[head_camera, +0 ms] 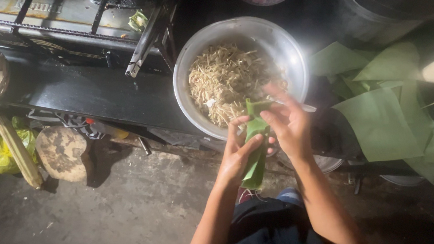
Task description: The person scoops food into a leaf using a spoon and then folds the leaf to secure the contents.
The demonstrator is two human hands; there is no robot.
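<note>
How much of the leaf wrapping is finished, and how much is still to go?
No finished parcels show anywhere in view. Right now the left hand and right hand hold one folded green leaf over the metal bowl. The bowl is still full of pale shredded food, and a pile of loose leaves waits alongside, so much looks left.
</note>
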